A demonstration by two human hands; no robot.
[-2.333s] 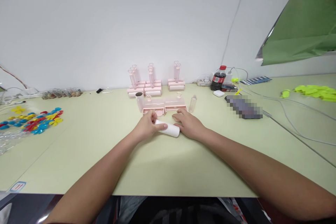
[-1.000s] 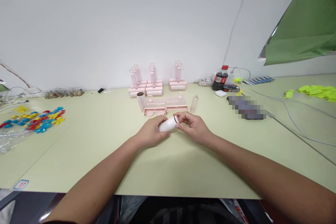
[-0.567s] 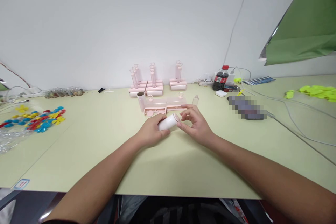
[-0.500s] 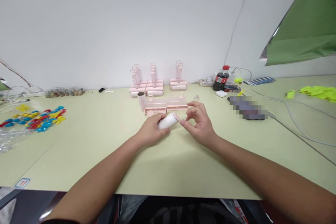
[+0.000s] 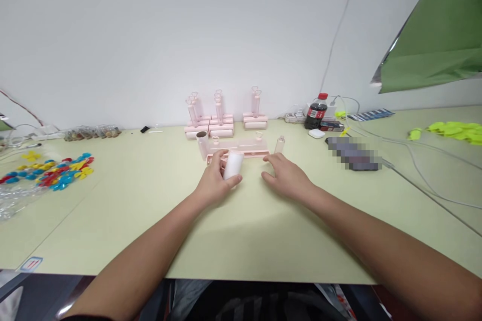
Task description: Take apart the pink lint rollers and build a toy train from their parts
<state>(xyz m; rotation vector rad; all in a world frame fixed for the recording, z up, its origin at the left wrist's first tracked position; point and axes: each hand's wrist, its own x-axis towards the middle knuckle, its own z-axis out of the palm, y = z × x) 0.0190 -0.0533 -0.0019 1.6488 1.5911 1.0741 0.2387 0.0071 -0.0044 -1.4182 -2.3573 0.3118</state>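
My left hand [image 5: 216,180] is closed round a white roll [image 5: 234,164], tilted just above the table. My right hand [image 5: 285,176] hovers to its right, thumb and forefinger apart, with nothing between them. A small clear bottle-shaped piece [image 5: 279,144] stands behind my right hand. Beyond both hands lie pink trays [image 5: 256,154] and clear pink-tinted covers [image 5: 248,144] with small loop handles. Beside them, a hollow tube [image 5: 202,144] stands upright, its dark opening facing up. My left hand and the roll hide part of the nearer tray.
Several pink roller sets [image 5: 221,130] line the wall. At the right are a cola bottle [image 5: 316,112], a white case [image 5: 317,133], a blurred phone-like slab [image 5: 352,153] and cables [image 5: 417,173]. Colourful plastic pieces [image 5: 64,173] and clear plastic wrap [image 5: 18,198] lie at the left.
My left hand has turned the white roll more upright and shifted it slightly left. My right hand has drawn away from the roll's end and turned palm-down.
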